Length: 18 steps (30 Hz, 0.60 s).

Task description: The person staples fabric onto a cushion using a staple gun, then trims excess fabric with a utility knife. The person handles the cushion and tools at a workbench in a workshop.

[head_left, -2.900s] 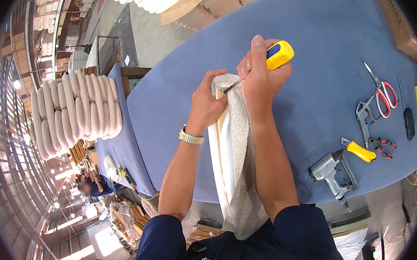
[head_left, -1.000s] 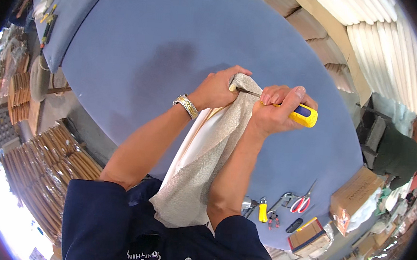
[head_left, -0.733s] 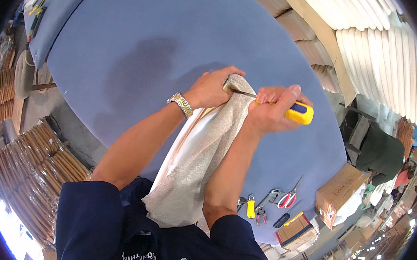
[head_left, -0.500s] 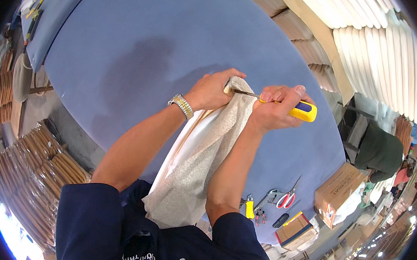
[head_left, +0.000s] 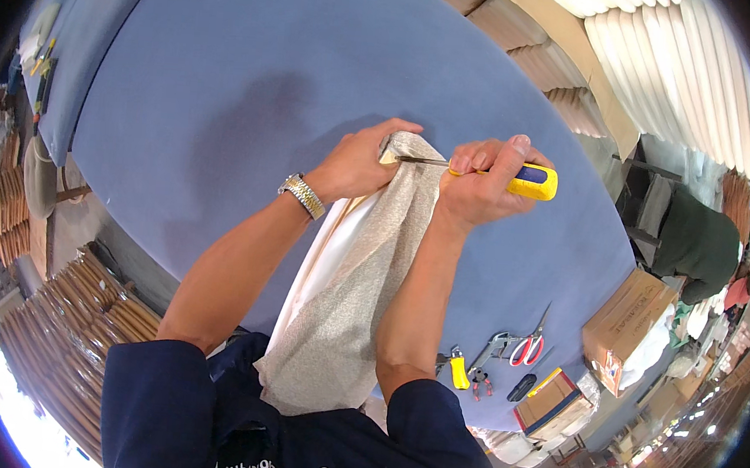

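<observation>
A long, narrow piece with beige woven fabric over white padding and a thin wooden edge stretches from my body out over the table. My left hand grips its far end, fingers wrapped over the fabric's folded edge. In my right hand is a screwdriver with a yellow and blue handle, held in a fist. Its thin metal shaft points left, and the tip meets the far end beside my left fingers. How deep the tip sits I cannot tell.
Everything rests on a blue-covered table. Near its right front lie red-handled scissors, a yellow-handled tool, small red-handled pliers and a small open box. A cardboard box stands beyond. Another person bends over at the right.
Both hands and the far end of the piece sit slightly further left in the view, which has shifted. The screwdriver's tip stays at the far end, its shaft now closer to level.
</observation>
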### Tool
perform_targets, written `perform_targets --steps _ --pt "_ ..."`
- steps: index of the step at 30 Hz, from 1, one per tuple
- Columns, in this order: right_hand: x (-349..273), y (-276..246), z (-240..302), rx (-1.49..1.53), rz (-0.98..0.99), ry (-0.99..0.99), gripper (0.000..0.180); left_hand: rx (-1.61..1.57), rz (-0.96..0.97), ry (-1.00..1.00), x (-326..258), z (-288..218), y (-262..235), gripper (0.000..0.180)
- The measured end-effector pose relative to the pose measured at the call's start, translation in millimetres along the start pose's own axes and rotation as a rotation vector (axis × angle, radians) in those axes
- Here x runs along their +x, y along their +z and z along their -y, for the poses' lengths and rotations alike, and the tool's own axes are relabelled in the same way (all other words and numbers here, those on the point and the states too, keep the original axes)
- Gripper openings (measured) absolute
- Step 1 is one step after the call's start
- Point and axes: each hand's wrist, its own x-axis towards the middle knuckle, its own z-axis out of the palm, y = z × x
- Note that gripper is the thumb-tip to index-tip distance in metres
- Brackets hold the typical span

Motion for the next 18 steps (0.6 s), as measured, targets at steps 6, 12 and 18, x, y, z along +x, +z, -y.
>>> perform_targets --steps 6,12,18 --pt "0.6 -0.4 -2.5 -0.008 0.050 -0.016 0.020 0.094 -0.033 0.030 -5.1 -10.5 -1.9 0.059" --pt "3.8 -8.2 6.5 0.118 -0.022 0.071 0.022 0.211 -0.087 0.008 -12.6 -22.0 4.9 0.063" --pt "24.6 -120.8 104.8 0.257 -0.170 -0.055 0.023 0.285 -0.172 -0.016 -32.1 -50.7 29.1 0.060"
